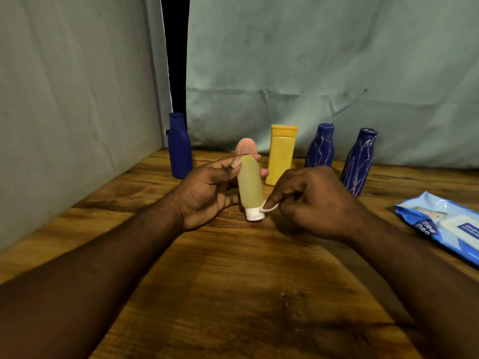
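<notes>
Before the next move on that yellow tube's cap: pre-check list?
1. Grip: left hand holds yellow tube: ok.
2. Tube inverted, white cap at bottom: ok.
3. Pinch: right hand holds flip lid beside the cap: ok.
4. Cap clear of table: cannot tell.
5. Drips from cap: cannot tell.
6. Path: wipes pack lies apart, at right: ok.

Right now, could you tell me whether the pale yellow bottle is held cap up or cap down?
Cap down: the left hand grips the pale yellow bottle with its white cap lowest.
</notes>
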